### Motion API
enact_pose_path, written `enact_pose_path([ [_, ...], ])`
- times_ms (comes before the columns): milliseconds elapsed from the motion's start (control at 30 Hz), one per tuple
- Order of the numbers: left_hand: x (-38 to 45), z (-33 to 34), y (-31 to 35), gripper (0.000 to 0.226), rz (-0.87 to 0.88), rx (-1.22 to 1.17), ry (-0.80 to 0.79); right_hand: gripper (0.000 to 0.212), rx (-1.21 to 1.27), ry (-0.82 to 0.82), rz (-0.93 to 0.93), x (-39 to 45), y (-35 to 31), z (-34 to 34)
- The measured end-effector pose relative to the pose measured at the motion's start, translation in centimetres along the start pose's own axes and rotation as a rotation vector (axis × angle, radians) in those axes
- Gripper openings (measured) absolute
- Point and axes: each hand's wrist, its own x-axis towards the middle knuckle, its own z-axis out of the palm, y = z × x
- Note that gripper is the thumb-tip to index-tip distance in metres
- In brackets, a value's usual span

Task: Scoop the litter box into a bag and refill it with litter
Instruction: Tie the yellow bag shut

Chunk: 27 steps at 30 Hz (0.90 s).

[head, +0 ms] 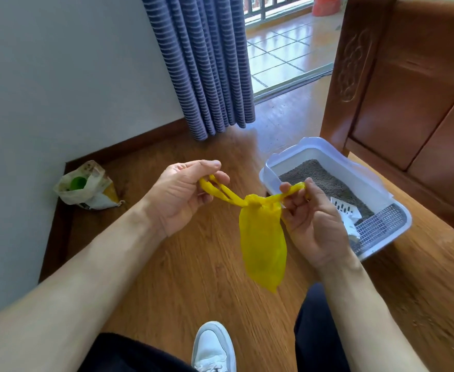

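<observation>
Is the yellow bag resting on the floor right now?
No: the yellow bag hangs in the air, held up by its twisted handles between the left hand and the right hand.

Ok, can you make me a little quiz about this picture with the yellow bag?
1. True or false: the yellow bag is lying on the floor.
2. What does the left hand pinch? A) the scoop B) a bag handle C) the curtain
3. Fill in: the white scoop lies in the ____.

Key
1. False; it hangs between the left hand and the right hand.
2. B
3. litter box
</observation>
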Motion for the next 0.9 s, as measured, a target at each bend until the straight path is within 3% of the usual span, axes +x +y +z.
enact_pose_path([
  [200, 0.8, 0.2, -0.3, 0.021, 0.064, -0.069, 0.012, 0.022, -0.21, -0.065, -0.162, -0.3, 0.2, 0.2],
  [333, 0.8, 0.3, -0.6, 0.017, 0.04, -0.163, -0.093, 0.023, -0.329, -0.055, -0.29, -0.5, 0.9, 0.3],
  [467, 0.8, 1.1, -1.1, 0.045, 0.078, -0.055, -0.071, 0.022, -0.424, 0.036, -0.38, -0.7, 1.5, 0.8],
  [533, 0.7, 1.5, -1.4, 0.051, 0.09, 0.025, -0.037, 0.021, -0.44, 0.075, -0.398, -0.9, 1.7, 1.2],
  [700, 0.7, 2.5, -1.4, 0.039, 0.124, 0.156, -0.036, 0.038, -0.357, 0.128, -0.36, -0.9, 2.0, 1.4],
  [900, 0.7, 2.6, -1.5, 0.049, 0.107, 0.181, -0.049, 0.019, -0.372, 0.08, -0.363, -0.5, 1.6, 0.8],
])
